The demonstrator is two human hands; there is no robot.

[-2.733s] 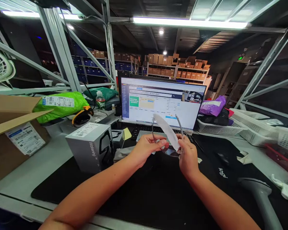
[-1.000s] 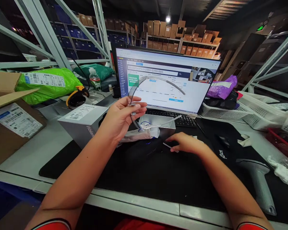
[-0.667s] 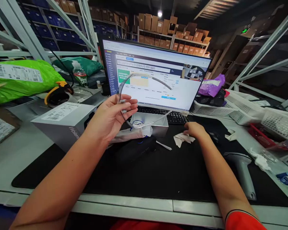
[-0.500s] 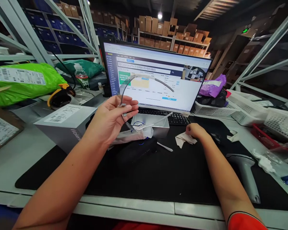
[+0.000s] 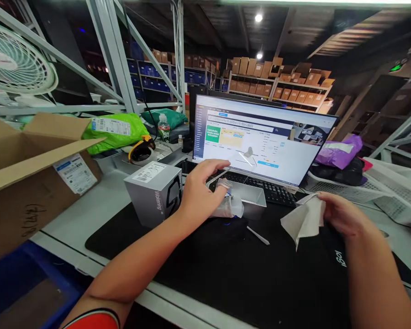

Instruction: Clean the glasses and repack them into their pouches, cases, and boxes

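Observation:
My left hand (image 5: pixel 205 187) is curled, its back toward me, round thin-framed glasses. Only a thin pale temple (image 5: pixel 218 176) of them shows by the fingers; the rest is hidden. Just beyond that hand are a whitish pouch (image 5: pixel 238 208) with blue cord and an uncovered grey box (image 5: pixel 256 197). Over the black mat's right side, my right hand (image 5: pixel 342 212) pinches a creased white cloth (image 5: pixel 304 219) by its upper edge, and the cloth hangs down. A narrow white strip (image 5: pixel 258 235) lies on the mat between my hands.
A monitor (image 5: pixel 239 146) stands behind a black keyboard (image 5: pixel 274 189). Left of the mat are a grey box with a label (image 5: pixel 150 192) and an open cardboard carton (image 5: pixel 34 201). White baskets (image 5: pixel 349 189) with a purple package (image 5: pixel 342 153) stand at the right.
My left hand has lowered the glasses from before the screen toward the pouch. My right hand has lifted the white cloth off the mat. The view has turned left.

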